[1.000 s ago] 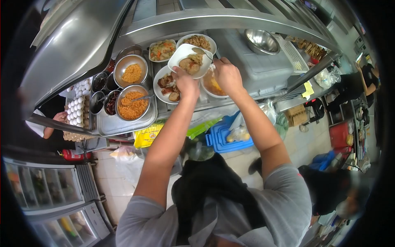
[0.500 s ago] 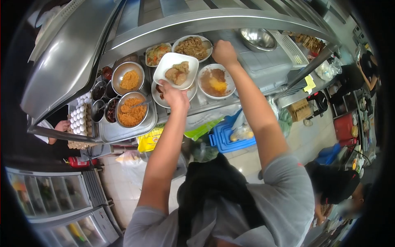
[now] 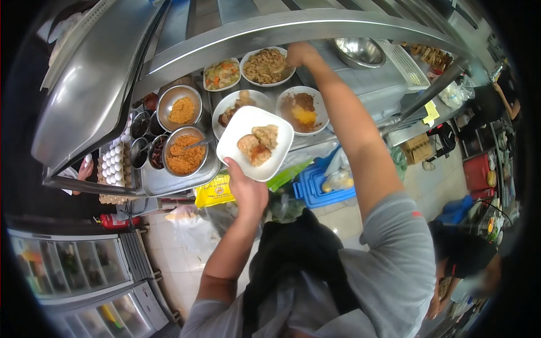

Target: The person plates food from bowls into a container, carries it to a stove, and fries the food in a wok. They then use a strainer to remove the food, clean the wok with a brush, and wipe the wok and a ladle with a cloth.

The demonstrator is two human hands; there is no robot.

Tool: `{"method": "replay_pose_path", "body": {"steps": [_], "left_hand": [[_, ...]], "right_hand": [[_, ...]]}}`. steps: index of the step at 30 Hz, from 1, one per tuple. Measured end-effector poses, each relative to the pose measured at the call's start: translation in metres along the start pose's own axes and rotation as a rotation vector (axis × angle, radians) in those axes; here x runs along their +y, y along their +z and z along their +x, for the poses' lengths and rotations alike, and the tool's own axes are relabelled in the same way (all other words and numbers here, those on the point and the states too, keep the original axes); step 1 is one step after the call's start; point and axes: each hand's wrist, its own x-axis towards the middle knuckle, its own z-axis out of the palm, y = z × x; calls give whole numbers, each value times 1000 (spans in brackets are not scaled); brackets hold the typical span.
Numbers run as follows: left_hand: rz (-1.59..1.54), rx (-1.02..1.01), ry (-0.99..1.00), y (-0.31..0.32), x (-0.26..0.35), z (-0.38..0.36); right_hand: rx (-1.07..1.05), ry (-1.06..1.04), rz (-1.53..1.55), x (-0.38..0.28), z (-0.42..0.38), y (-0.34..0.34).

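Note:
My left hand [image 3: 248, 194] grips the near-left edge of a white square dish [image 3: 280, 156], held tilted in front of the counter. Two main lumps of pale brown cooked food [image 3: 258, 146] lie in it. My right hand [image 3: 301, 54] is closed at the right rim of a white bowl [image 3: 242, 70] of chopped brown food; it seems to hold a spoon, now mostly hidden. Behind the held dish, a round white bowl [image 3: 220, 107] contains browned pieces. To the right stands a white bowl [image 3: 282, 107] with brown and yellow food.
Two steel bowls of orange crumbly food [image 3: 183, 110] stand left, beside dark sauce pots [image 3: 140, 153] and a tray of eggs [image 3: 115, 163]. A steel rail [image 3: 293, 28] crosses above the counter. An empty steel bowl [image 3: 360, 53] sits right; a blue crate [image 3: 324, 188] is below.
My left hand has brought the square dish down toward me and slightly right, uncovering more of the bowl behind. My right hand has shifted slightly upward at the chopped-food bowl.

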Motion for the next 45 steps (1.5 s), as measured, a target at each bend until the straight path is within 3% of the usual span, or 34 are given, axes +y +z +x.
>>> {"method": "replay_pose_path", "body": {"steps": [3,6,8,11,14,17,27,30,36,38,42,44,45], "left_hand": [[19,-12,-18,-2,3,-14],[28,-10,-25,-5,3,-23],[46,34,-31,-6,4,-27],[30,3,-37,-15,5,-32],[37,-3,-25,-20,5,-35],[37,-17,-16,-24,5,-36],[48,-3,-7,-30,7,-43],[26,-35,-30,-35,8,-44],[40,-13,-29,-37,7,-46],[42,-6,-37,-37,9,-46],[43,8,-31,-37,8,-43],[40,-5,-19,-37,8,-41],[42,-5,-19,-37,8,-40]], "right_hand": [[-52,-17,-62,5,16,12],[61,51,38,10,18,19],[196,-5,-41,14,19,22],[230,-171,8,-1,-27,-14],[244,-227,196,-6,-36,-8],[202,-291,153,-6,-22,23],[383,-66,82,11,-33,11],[288,1,1,8,-31,1],[92,-115,-151,21,14,10],[-109,-91,-24,25,21,8],[-70,-79,184,33,22,36],[-17,115,430,22,5,44],[-18,115,432,20,5,56]]}}
